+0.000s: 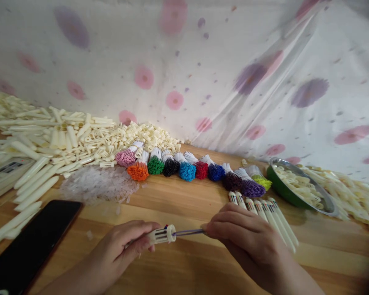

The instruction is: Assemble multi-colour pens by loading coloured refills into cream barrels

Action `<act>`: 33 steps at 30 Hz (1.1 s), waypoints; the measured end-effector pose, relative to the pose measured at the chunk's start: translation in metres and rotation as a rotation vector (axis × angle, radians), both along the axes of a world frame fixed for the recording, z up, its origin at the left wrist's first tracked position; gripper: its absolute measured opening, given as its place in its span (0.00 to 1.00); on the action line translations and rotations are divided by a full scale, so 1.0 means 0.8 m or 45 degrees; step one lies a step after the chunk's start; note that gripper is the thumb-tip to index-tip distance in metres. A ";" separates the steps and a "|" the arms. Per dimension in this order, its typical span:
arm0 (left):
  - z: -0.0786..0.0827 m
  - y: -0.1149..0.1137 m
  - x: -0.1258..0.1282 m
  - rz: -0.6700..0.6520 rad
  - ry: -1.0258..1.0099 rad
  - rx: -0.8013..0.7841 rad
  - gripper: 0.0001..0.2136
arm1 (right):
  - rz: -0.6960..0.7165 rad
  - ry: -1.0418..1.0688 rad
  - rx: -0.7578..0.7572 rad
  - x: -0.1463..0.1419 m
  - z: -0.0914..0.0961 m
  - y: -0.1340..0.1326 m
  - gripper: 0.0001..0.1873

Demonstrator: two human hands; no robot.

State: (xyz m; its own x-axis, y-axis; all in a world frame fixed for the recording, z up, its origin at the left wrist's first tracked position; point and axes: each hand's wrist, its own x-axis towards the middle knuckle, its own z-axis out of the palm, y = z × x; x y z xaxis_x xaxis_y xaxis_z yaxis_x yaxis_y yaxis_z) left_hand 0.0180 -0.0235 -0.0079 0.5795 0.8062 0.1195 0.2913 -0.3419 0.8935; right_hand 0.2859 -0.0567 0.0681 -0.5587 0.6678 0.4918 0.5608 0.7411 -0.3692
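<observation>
My left hand (129, 241) is closed around a cream slotted pen barrel piece (162, 234), its open round end facing right. Small blue and red bits show at a slot on its upper side. From that open end, thin blue-purple strands (189, 232) run straight to my right hand (244, 231), which pinches their far end between thumb and fingers. Whether they are refills or something else I cannot tell. Close behind my right hand lie several assembled multicolour pens (272, 217) in a row, partly covered by it.
Refill bundles with coloured tips, such as the orange bundle (138, 170) and purple bundle (252, 185), form a row. Clear small tubes (98, 184), a cream parts pile (135, 137) and a black phone (33, 241) lie left. A green bowl (276, 186) holds cream parts at right.
</observation>
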 end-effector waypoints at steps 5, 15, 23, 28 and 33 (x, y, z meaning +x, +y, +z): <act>0.003 0.002 0.002 0.005 0.021 0.008 0.13 | -0.010 0.012 0.029 -0.011 -0.003 0.002 0.11; 0.007 -0.001 0.003 -0.003 0.018 0.015 0.14 | -0.002 0.024 0.032 -0.015 -0.010 0.003 0.12; 0.012 -0.001 0.005 -0.011 0.021 0.143 0.13 | 0.030 0.105 -0.040 -0.014 -0.013 0.004 0.12; 0.010 -0.002 0.004 -0.016 0.028 0.097 0.14 | 0.048 0.157 -0.097 -0.011 -0.011 0.005 0.13; 0.009 -0.002 0.004 -0.010 0.008 0.102 0.14 | 0.095 0.079 -0.076 -0.007 -0.007 0.002 0.14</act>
